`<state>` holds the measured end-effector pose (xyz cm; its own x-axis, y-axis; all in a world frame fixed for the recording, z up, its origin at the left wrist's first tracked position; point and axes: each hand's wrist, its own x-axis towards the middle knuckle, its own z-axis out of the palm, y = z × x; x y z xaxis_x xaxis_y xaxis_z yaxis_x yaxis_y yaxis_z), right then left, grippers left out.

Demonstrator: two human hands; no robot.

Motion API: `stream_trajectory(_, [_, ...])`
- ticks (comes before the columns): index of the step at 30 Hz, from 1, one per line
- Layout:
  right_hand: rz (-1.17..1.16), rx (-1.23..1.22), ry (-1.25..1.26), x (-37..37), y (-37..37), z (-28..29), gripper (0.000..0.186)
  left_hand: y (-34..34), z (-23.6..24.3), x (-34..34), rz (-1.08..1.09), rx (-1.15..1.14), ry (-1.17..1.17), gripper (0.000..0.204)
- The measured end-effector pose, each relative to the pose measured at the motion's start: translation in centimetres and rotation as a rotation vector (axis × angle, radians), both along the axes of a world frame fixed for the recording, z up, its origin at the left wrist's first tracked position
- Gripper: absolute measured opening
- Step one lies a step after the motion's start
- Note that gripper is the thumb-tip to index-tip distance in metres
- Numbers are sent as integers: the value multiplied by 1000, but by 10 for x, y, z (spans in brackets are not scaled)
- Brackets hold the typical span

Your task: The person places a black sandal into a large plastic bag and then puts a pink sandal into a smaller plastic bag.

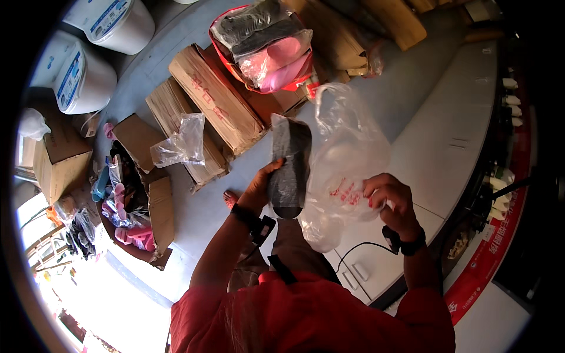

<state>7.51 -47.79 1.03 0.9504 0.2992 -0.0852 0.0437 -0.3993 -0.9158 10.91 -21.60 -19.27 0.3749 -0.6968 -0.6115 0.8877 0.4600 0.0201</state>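
Note:
In my left hand (259,187) is a dark grey slipper or pair of slippers (289,170) in a clear plastic wrapper, held upright by its left side with my fingers closed. My right hand (391,200) pinches the side of a thin see-through plastic bag (350,141) with red print. The bag hangs loosely just right of the slippers, and whether they touch is hard to tell. Beyond them stands a red bag (219,54) filled with wrapped grey and pink slippers (282,56).
Flattened cardboard boxes (215,97) lie ahead, with a loose clear plastic wrapper (187,141) on them. An open carton (160,206) of assorted slippers sits at left. White tubs (88,76) stand far left. White cabinets (447,135) run along the right, beside a red printed strip (491,259).

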Motion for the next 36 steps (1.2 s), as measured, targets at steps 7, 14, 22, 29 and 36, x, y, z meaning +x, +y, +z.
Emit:
stream_trajectory(7, [159, 49, -42, -12, 32, 60, 22, -20, -1, -36, -17, -86, 53, 54])
stream_trajectory(14, [230, 71, -80, -27, 52, 90, 17, -15, 4, -44, 106, -60, 62, 49])
stream_trajectory(22, [244, 278, 145, -30, 49, 123, 21, 30, 17, -12, 507, 51, -100, 43])
stream_trajectory(29, [83, 397, 293, -38, 50, 135, 5, 75, 52, 15, 889, 63, -311, 53])
stream_trajectory(36, [130, 154, 390, -41, 42, 133, 8, 129, 58, 28, 1109, 94, -372, 48])
